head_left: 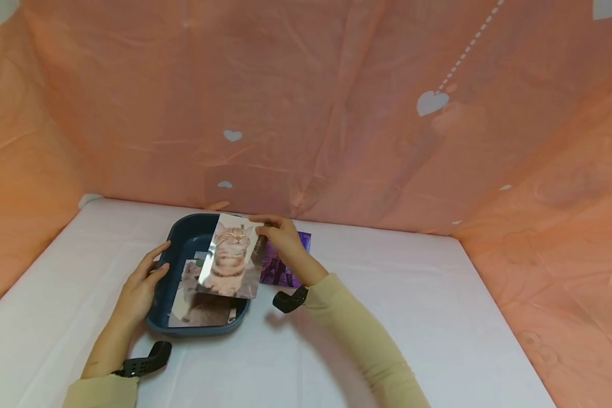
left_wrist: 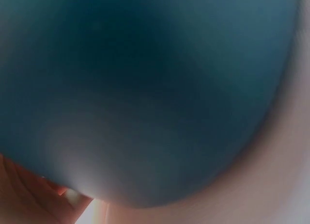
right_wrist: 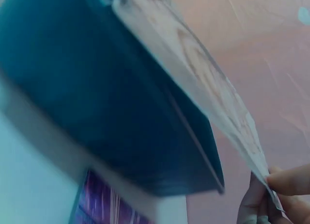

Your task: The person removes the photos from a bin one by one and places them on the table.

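Observation:
A dark blue plastic tub (head_left: pixel 155 309) is on the left part of the white table. My left hand (head_left: pixel 135 294) holds its left side, with the thumb and a finger at the rim. Between the thumb and fingers of my right hand (head_left: pixel 284 241) is pinched the right edge of a cat photo card (head_left: pixel 232 258), which slants over the tub's right side. The same card (right_wrist: pixel 203 83) shows nearly edge-on in the right wrist view. Inside the tub lies another cat picture (head_left: pixel 196 309), partly covered by the held card. The tub's wall (left_wrist: pixel 145 112) fills most of the left wrist view, blurred.
A purple picture card (head_left: pixel 280 269) lies on the table to the tub's right, partly behind the right hand. Orange cloth with white hearts (head_left: pixel 432 103) walls off the back and sides of the white tabletop (head_left: pixel 413 294). Each wrist wears a black band (head_left: pixel 145 361).

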